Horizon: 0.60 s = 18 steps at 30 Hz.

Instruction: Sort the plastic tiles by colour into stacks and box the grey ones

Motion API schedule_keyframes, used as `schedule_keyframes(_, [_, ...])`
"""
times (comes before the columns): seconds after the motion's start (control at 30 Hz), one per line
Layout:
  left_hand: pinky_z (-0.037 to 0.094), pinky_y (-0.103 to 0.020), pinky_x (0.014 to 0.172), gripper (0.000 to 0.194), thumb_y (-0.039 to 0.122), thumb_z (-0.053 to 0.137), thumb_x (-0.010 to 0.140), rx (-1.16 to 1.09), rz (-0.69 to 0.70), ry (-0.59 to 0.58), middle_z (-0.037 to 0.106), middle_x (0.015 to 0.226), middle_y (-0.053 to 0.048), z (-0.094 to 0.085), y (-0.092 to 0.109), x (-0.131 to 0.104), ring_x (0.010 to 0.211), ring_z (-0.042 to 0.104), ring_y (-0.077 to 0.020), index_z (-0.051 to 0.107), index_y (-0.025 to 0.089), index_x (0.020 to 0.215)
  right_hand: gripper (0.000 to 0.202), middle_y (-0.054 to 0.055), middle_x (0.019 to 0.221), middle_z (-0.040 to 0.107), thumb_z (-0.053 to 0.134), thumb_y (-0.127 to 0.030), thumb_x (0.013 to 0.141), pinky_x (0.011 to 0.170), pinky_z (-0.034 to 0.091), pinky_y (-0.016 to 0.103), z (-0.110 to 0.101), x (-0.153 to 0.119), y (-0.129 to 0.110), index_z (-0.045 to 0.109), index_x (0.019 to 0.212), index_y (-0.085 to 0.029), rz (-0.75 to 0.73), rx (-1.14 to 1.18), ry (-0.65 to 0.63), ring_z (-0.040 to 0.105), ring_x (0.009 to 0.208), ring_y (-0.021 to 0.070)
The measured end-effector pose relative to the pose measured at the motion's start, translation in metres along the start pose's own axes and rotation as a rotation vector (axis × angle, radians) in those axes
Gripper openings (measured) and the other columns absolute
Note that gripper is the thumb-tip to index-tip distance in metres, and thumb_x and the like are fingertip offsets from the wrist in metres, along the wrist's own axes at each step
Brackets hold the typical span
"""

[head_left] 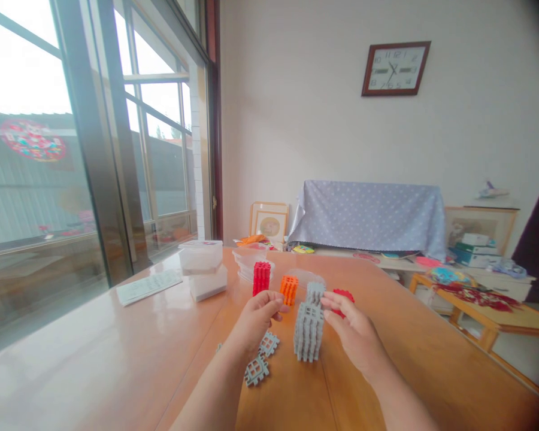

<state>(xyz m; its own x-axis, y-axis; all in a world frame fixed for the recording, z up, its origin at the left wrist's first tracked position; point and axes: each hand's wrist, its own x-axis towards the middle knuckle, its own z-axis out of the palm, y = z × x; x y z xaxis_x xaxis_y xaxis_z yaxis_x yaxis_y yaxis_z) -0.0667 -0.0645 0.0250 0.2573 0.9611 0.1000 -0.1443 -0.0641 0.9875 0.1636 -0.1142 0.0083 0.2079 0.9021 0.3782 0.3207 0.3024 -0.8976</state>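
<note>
A tall grey stack of notched plastic pieces [309,333] stands on the wooden table between my hands, with a smaller grey stack [315,293] just behind it. My right hand [351,323] is beside the top of the grey stacks, fingers apart. My left hand [261,314] has its thumb and fingers brought together in front of a red stack [261,276]; what they hold, if anything, is too small to tell. An orange stack [289,290] stands to its right. Red pieces [343,299] show behind my right hand. Loose grey pieces [256,370] lie by my left forearm.
On the table [161,359], clear plastic boxes [202,258] and clear bowls [250,258] stand at the back left, near a printed sheet [149,287]. A transparent lid [306,277] lies behind the stacks. A low wooden bench [489,320] stands at the right.
</note>
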Motion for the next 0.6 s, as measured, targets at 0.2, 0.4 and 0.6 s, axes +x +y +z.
schedule_keyframes(0.2, [0.035, -0.03, 0.069, 0.025, 0.03, 0.075, 0.065, 0.4, 0.082, 0.077, 0.064, 0.077, -0.002, -0.028, -0.013, 0.006, 0.07, 0.054, -0.0192, 0.066, 0.022, 0.087, 0.043, 0.013, 0.128, 0.07, 0.062, -0.051, 0.09, 0.104, 0.05, 0.047, -0.001, 0.002, 0.006, 0.067, 0.122, -0.023, -0.049, -0.017, 0.099, 0.064, 0.121, 0.0294])
schedule_keyframes(0.4, [0.032, -0.048, 0.093, 0.039, 0.023, 0.084, 0.046, 1.019, 0.137, -0.074, 0.07, 0.094, -0.009, -0.026, -0.019, -0.006, 0.101, 0.056, -0.038, 0.069, 0.026, 0.082, 0.042, 0.013, 0.125, 0.072, 0.062, -0.054, 0.09, 0.101, 0.052, 0.046, 0.001, -0.001, 0.001, 0.071, 0.117, -0.023, -0.076, -0.083, 0.14, 0.066, 0.115, 0.0298])
schedule_keyframes(0.6, [0.033, -0.048, 0.092, 0.031, 0.015, 0.073, 0.053, 1.095, 0.13, -0.072, 0.069, 0.093, -0.01, -0.022, -0.022, -0.001, 0.097, 0.058, -0.036, 0.068, 0.025, 0.082, 0.042, 0.012, 0.123, 0.073, 0.06, -0.056, 0.091, 0.097, 0.053, 0.044, 0.001, -0.003, -0.006, 0.071, 0.116, -0.023, -0.087, -0.111, 0.181, 0.067, 0.112, 0.0293])
